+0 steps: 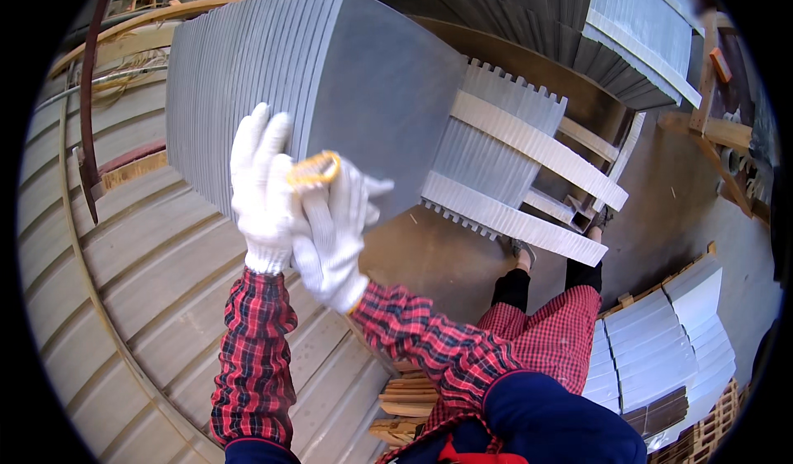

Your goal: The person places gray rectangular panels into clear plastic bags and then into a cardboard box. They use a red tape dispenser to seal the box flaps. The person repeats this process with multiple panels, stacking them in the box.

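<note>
My left hand [263, 179], in a white knit glove, is raised in front of a thick stack of grey panels [388, 92], its fingers stretched upward. Close against its palm side, my right hand [326, 237], gloved too, has its fingers curled. Between the hands is what looks like a loose white glove with a yellow-hemmed cuff [315, 168]. Its cuff points left and limp fingertips seem to stick out at the right. The right hand appears closed around this glove; blur and overlap hide the exact grip. Neither hand visibly holds a panel.
Two pale ribbed strips [537, 146] extend right from the stack, over a notched grey block [496, 138]. Slatted beige boards [124, 299] lie at left. More grey sheets [636, 26] stand far right; white sheets [661, 348] lie near right. Cut wood [405, 398] sits beside me.
</note>
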`<state>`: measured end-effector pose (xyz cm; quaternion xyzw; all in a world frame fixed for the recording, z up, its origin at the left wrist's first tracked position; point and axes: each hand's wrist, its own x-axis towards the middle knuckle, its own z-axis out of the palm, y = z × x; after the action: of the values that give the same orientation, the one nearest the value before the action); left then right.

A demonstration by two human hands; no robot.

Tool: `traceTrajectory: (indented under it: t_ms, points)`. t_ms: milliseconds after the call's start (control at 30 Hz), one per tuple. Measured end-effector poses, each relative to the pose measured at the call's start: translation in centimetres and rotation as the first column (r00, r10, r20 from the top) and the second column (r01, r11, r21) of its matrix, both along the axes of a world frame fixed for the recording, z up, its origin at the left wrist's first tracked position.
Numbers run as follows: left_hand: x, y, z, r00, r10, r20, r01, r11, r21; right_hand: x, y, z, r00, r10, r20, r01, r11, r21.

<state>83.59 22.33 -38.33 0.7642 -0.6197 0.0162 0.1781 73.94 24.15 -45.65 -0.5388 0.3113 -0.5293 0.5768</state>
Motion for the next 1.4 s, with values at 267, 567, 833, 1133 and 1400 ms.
traceTrajectory:
  t_ms: [267, 567, 833, 1133, 1400]
  points:
    - [-0.8, -2.2, 0.1, 0.998, -0.033, 0.051, 0.033, 0.999, 0.004, 0.8, -12.5, -15.1, 0.941, -0.32, 0.111, 0.202, 0.793, 0.575]
    - [-1.1, -2.3, 0.4, 0.994, -0.019, 0.107, 0.02, 1.0, -0.004, -5.3, -3.8, -10.8, 0.966, 0.237, -0.1, -0.003, 0.402, 0.916]
    - [-1.0, -2.3, 0.9, 0.989, 0.039, 0.145, -0.039, 0.999, -0.003, -5.6, -20.6, -15.6, 0.995, 0.017, -0.098, 0.064, 0.644, 0.763]
    - [-0.7, 0.5, 1.9, 0.871, 0.228, 0.435, -0.329, 0.929, 0.171, -18.5, -18.9, -8.7, 0.776, 0.631, 0.0, -0.403, 0.494, 0.771]
    - [-10.3, -6.1, -3.5, 0.517, 0.741, 0.428, -0.715, 0.649, -0.261, -30.1, -47.8, -15.2, 0.57, -0.132, -0.811, -0.103, 0.968, -0.23]
